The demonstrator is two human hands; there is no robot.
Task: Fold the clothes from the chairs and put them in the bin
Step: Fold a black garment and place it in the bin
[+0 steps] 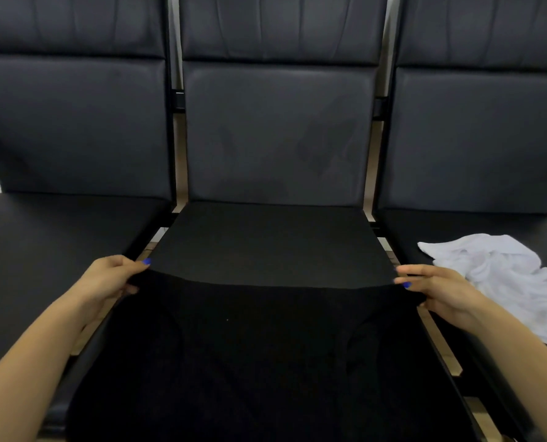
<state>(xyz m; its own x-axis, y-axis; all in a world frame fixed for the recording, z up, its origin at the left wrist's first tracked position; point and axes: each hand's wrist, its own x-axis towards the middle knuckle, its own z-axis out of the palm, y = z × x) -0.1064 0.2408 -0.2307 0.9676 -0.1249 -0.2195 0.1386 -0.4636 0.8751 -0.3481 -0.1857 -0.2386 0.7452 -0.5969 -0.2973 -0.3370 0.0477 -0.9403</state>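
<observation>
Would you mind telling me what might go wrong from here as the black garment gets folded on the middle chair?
The black garment is held only at its top corners by the left hand and right hand; a corner could slip and skew the fold. Its lower part hangs past the middle chair, so it may slide off. The right hand is close to the white garment and could drag it.

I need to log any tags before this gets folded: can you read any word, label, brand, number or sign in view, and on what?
None can be read.
Black garment, gripped by the left hand and right hand: no visible print or tag.
White garment on the right chair: crumpled, no text shows.
Middle chair: plain, no label.
</observation>
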